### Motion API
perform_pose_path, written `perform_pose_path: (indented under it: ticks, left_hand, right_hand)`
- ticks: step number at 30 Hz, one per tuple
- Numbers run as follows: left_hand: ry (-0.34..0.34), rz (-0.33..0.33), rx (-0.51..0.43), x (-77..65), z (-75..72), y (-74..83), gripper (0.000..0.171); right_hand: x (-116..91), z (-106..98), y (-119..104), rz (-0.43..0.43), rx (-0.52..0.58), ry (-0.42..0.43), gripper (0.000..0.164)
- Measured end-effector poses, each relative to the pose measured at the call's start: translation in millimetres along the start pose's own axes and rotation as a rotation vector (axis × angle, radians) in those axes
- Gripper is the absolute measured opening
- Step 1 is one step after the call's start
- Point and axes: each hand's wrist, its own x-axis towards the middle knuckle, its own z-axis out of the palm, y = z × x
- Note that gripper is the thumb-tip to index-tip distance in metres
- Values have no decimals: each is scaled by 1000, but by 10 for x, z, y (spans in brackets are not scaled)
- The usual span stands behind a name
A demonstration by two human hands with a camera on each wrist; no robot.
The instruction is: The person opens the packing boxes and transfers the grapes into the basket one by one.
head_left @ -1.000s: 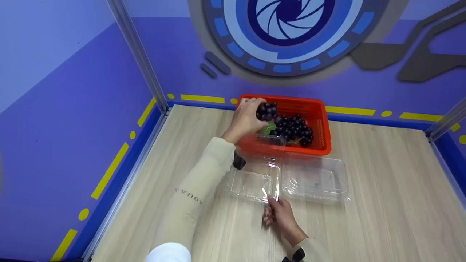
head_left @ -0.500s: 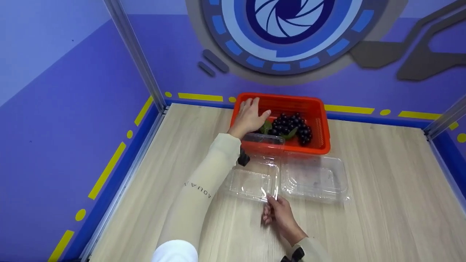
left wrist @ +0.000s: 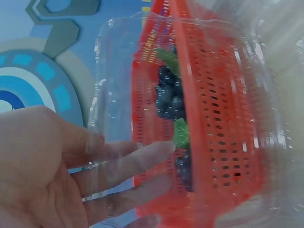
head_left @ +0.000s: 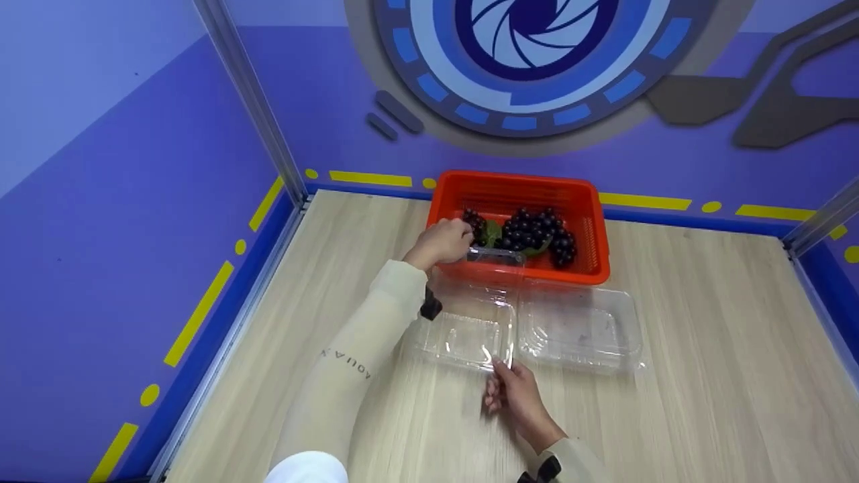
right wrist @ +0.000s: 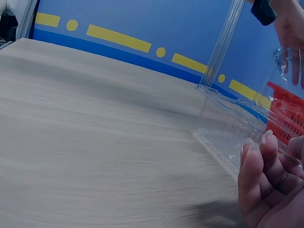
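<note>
A clear plastic clamshell container (head_left: 577, 329) lies opened out, with two hinged halves side by side in front of the red basket (head_left: 600, 258). My right hand (head_left: 523, 399) pinches its near edge around the middle. My left hand (head_left: 446, 240) is at the far left edge of the left half, by the basket's near rim. In the left wrist view, the left hand's fingers (left wrist: 126, 166) are extended and show through the clear plastic. Dark grapes (head_left: 530, 231) with green leaves lie in the basket, and a smaller bunch of grapes (head_left: 474, 221) is partly hidden by the left hand.
The basket stands against the blue and purple back wall (head_left: 322, 100). A metal post (head_left: 251, 100) marks the left corner of the booth. Light wooden tabletop (head_left: 725, 349) extends around the container.
A second ago my left hand held a grape bunch over the basket. It has let the bunch go inside and drawn back to the container's far edge. My right hand has stayed put.
</note>
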Motion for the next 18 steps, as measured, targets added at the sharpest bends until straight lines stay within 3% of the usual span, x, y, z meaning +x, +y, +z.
perform_pose_path:
  ticks: [10,18]
  left_hand:
    - [-48,80,-85,-275,110,-152,35]
    - [-12,98,-91,-512,305,-312,53]
  right_hand:
    - [-5,47,-13,-24,14,39,30]
    - [14,22,-13,-20,20,86,33]
